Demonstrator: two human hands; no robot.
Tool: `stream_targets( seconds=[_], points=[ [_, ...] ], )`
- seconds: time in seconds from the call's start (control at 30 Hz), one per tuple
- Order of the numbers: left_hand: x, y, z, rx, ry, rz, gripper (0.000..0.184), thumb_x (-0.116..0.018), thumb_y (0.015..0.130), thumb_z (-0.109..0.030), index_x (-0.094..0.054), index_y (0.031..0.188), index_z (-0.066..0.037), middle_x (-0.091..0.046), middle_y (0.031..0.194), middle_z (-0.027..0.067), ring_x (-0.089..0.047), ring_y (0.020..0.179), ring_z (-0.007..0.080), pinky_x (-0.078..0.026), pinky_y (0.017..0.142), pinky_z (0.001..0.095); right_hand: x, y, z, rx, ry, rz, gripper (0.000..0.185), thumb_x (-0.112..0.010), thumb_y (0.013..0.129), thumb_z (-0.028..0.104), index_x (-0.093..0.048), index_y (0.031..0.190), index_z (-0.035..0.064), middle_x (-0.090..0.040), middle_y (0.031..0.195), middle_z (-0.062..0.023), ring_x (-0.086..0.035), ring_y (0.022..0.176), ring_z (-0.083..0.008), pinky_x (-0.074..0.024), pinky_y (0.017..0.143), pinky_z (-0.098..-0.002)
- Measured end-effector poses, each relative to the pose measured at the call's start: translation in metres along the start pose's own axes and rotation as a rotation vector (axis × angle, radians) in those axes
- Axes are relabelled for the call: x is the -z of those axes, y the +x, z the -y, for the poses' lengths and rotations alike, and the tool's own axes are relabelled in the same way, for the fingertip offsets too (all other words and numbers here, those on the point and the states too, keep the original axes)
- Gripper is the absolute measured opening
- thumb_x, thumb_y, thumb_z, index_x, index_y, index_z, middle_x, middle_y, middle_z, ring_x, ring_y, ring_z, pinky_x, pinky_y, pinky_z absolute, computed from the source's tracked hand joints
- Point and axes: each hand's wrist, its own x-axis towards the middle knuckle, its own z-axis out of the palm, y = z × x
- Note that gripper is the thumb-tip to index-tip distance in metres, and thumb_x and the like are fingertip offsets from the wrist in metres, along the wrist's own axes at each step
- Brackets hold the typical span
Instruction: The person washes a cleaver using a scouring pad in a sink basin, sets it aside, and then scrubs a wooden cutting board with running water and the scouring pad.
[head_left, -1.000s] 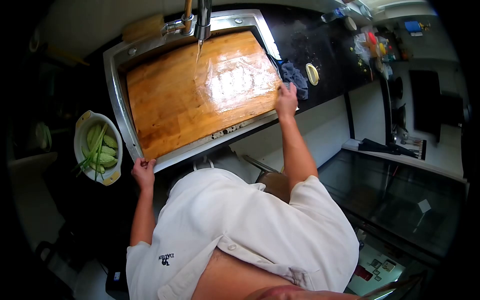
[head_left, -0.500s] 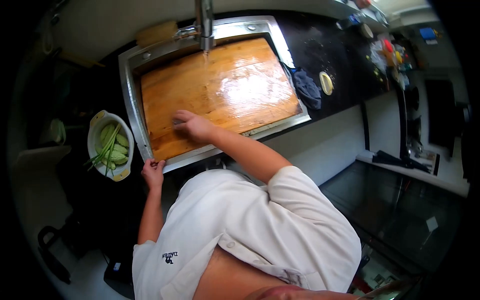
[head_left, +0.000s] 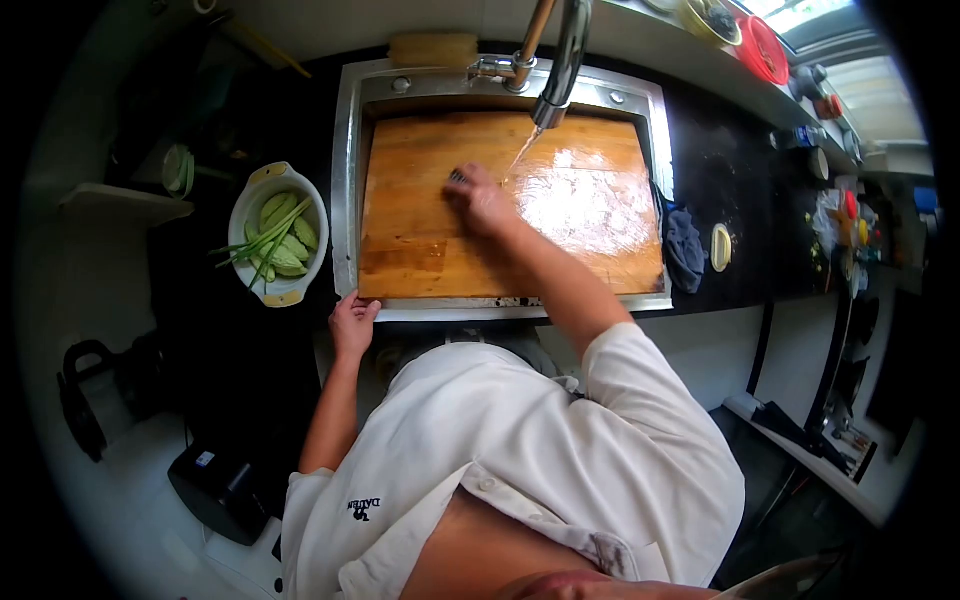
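A wet wooden board point(head_left: 420, 215) lies over the sink point(head_left: 349, 190), and water from the faucet point(head_left: 553, 105) runs onto it. On the board's upper middle rests my right hand point(head_left: 483, 203), its fingers curled round a small dark and shiny thing that is mostly hidden. My left hand point(head_left: 354, 322) grips the board's near left corner at the sink's front rim. To the left stands a white bowl point(head_left: 238, 215) with green bitter melons point(head_left: 290, 250) and long green stalks point(head_left: 270, 232).
Right of the sink, a dark cloth point(head_left: 684, 250) and an oval yellow-rimmed item point(head_left: 721, 247) lie on the black counter point(head_left: 745, 190). A sponge-like block point(head_left: 433, 50) is behind the sink. Bowls, one a red basin point(head_left: 764, 50), sit on the back ledge.
My right hand has moved from the board's right edge to its left part, then up toward the middle. My left hand stays at the near left corner. The view has turned.
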Motion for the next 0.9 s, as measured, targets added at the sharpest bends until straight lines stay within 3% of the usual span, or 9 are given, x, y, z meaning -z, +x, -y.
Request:
stream_targets(
  seconds=[0.07,0.23,0.33,0.47,0.57,0.6,0.77,0.83,0.9],
  points=[
    [-0.004,-0.006,-0.001,0.020,0.012,-0.022,0.042,-0.076,0.080,-0.012,-0.061,0.116,0.004,-0.070,0.084,0.0112,-0.068,0.072,0.0164,-0.055,0.067,0.0278,0.010,-0.016,0.032,0.180,-0.227,0.168,0.029,-0.058,0.088,0.015,-0.068,0.116,0.0133,-0.052,0.135,-0.0178,-0.048,0.121,-0.0384,-0.0416,0.103,-0.0419],
    [-0.012,-0.006,-0.002,0.049,0.024,-0.058,0.051,-0.076,0.081,-0.016,-0.057,0.122,0.006,-0.069,0.082,0.0111,-0.068,0.071,0.0166,-0.055,0.066,0.0286,0.078,-0.005,-0.001,-0.227,-0.267,-0.004,0.028,-0.061,0.087,0.011,-0.069,0.114,0.0111,-0.058,0.129,-0.0186,-0.050,0.123,-0.0385,-0.0414,0.103,-0.0408],
    [-0.010,-0.014,-0.014,0.050,0.056,-0.043,0.058,-0.076,0.082,-0.017,-0.052,0.128,0.008,-0.069,0.081,0.0096,-0.067,0.071,0.0144,-0.054,0.067,0.0275,0.084,0.018,-0.071,-0.141,0.203,-0.014,0.032,-0.060,0.093,0.008,-0.063,0.125,0.0098,-0.059,0.131,-0.0163,-0.060,0.111,-0.0236,-0.0489,0.094,-0.0327],
    [-0.012,-0.018,-0.017,0.071,0.001,-0.074,0.066,-0.076,0.081,-0.018,-0.047,0.134,0.008,-0.069,0.082,0.0095,-0.066,0.071,0.0133,-0.054,0.068,0.0272,0.092,0.034,-0.043,-0.636,1.138,-0.011,0.036,-0.058,0.096,0.010,-0.056,0.130,-0.0009,-0.064,0.119,-0.0118,-0.063,0.104,-0.0173,-0.0511,0.089,-0.0276],
    [-0.014,-0.023,-0.013,0.080,-0.013,-0.096,0.067,-0.076,0.081,-0.019,-0.047,0.135,0.006,-0.069,0.082,0.0105,-0.066,0.070,0.0159,-0.054,0.068,0.0282,0.097,0.039,-0.049,-0.711,1.140,-0.095,0.036,-0.057,0.096,0.010,-0.056,0.130,-0.0004,-0.064,0.119,-0.0127,-0.064,0.101,-0.0182,-0.0518,0.088,-0.0289],
    [-0.015,-0.024,-0.013,0.079,-0.019,-0.097,0.067,-0.076,0.080,-0.019,-0.047,0.135,0.006,-0.069,0.083,0.0108,-0.066,0.070,0.0160,-0.054,0.068,0.0283,0.102,0.044,-0.038,-0.602,1.091,-0.195,0.016,-0.058,0.092,0.006,-0.066,0.104,0.0016,-0.067,0.086,-0.0027,-0.060,0.075,-0.0088,-0.0490,0.067,-0.0252],
    [-0.015,-0.026,-0.022,0.088,-0.021,-0.110,0.069,-0.077,0.080,-0.019,-0.046,0.136,0.007,-0.069,0.083,0.0118,-0.067,0.071,0.0165,-0.055,0.069,0.0287,0.106,0.040,-0.042,0.026,0.150,-0.265,0.025,-0.062,0.089,0.003,-0.065,0.113,0.0002,-0.060,0.124,-0.0143,-0.062,0.103,-0.0210,-0.0490,0.085,-0.0311],
    [-0.019,-0.028,-0.016,0.083,-0.026,-0.114,0.070,-0.077,0.080,-0.020,-0.046,0.136,0.007,-0.069,0.084,0.0122,-0.067,0.072,0.0169,-0.055,0.069,0.0291,0.078,0.012,-0.070,0.039,-0.158,-0.123,0.017,-0.063,0.088,0.004,-0.067,0.103,-0.0007,-0.064,0.113,-0.0145,-0.063,0.094,-0.0227,-0.0491,0.080,-0.0315],
    [-0.019,-0.024,-0.021,0.084,-0.016,-0.125,0.071,-0.077,0.080,-0.021,-0.045,0.136,0.008,-0.069,0.085,0.0121,-0.067,0.073,0.0172,-0.055,0.069,0.0293,0.078,0.026,-0.068,-0.186,0.212,-0.223,0.015,-0.063,0.087,0.004,-0.067,0.101,-0.0002,-0.065,0.107,-0.0138,-0.063,0.090,-0.0252,-0.0491,0.079,-0.0324]
  ],
)
